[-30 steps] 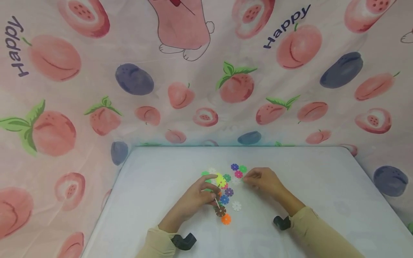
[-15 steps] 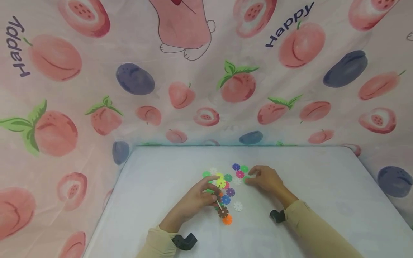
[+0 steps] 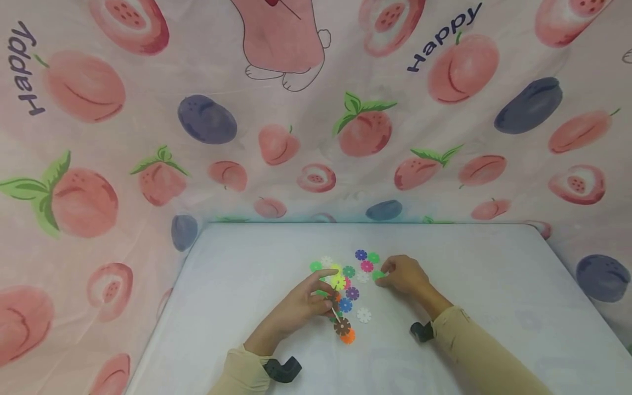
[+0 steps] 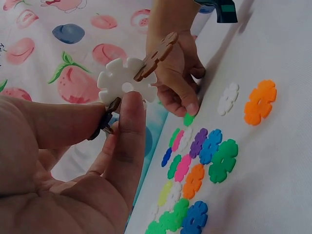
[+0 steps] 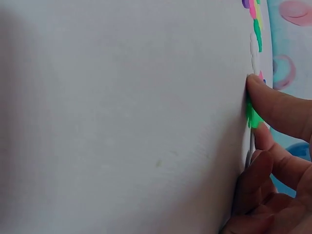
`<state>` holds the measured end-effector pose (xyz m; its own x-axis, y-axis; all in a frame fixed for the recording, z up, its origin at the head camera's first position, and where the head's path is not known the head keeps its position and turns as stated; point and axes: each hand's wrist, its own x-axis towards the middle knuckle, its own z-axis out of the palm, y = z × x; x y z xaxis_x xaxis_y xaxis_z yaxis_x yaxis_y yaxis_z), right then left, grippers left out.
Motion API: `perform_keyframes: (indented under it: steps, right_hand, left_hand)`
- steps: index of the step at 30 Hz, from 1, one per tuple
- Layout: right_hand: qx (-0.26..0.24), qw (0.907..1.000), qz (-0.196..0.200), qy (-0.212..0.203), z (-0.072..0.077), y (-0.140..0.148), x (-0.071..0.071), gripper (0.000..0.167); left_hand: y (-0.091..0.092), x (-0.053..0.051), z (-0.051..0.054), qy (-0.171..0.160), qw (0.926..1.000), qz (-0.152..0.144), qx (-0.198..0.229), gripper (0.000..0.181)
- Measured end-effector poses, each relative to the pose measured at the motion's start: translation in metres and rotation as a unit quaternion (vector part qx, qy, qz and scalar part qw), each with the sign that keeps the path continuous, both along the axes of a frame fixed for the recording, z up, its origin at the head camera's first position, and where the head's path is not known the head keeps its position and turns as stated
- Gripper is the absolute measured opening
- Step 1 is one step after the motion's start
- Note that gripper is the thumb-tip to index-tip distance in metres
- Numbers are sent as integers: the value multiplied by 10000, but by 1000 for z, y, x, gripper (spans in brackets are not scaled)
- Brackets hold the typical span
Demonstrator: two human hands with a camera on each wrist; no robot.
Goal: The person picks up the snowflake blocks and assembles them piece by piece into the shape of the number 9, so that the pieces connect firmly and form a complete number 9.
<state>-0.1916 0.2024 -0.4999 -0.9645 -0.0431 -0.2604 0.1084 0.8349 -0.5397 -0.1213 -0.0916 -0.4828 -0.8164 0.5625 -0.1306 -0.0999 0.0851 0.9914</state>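
Observation:
My left hand [image 3: 308,296] pinches a small build of slotted snowflake discs above the table. It joins a white disc [image 4: 114,80], a brown disc [image 4: 156,56] and a dark brown disc [image 4: 106,119] between thumb and finger. In the head view the lower brown disc [image 3: 342,326] hangs over an orange disc [image 3: 349,336]. To the right of the pile, my right hand [image 3: 407,274] holds a bright green disc [image 3: 378,275] by its edges. Close up, that green disc [image 5: 254,117] lies at the table surface between thumb and fingertip.
Several loose discs lie flat on the white table [image 3: 469,274], among them a blue one [image 3: 345,305], a purple one [image 3: 353,293], a white one [image 3: 364,315] and a pink one [image 3: 367,266]. A fruit-print cloth [image 3: 296,109] hangs behind the table.
The right hand's fingers have parted, shifted slightly right and come together on the green disc, which was hidden before. The left hand stays nearly still, its build tilting slightly.

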Motion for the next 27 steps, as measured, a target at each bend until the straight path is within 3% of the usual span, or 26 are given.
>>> perform_keyframes:
  steps: [5,12,18,27]
  right_hand:
    - [-80,9999,-83,43,-2,0,4,25]
    - [-466,9989,-2,-8,-3,-6,10,21]
    - [-784,9959,420,139,-2,-1,10,17]
    - [-1460,9840,1015,109,18,-7,22,10]
  left_hand:
    - [-1,1,0,74,9999,-8,-70,64]
    - [-1,3,-1,23,9984,226,-527,62]
    - [-2,3,-2,102,9961,333,-816,62]
    - [1,2,-1,257,9941,479,-941,62]
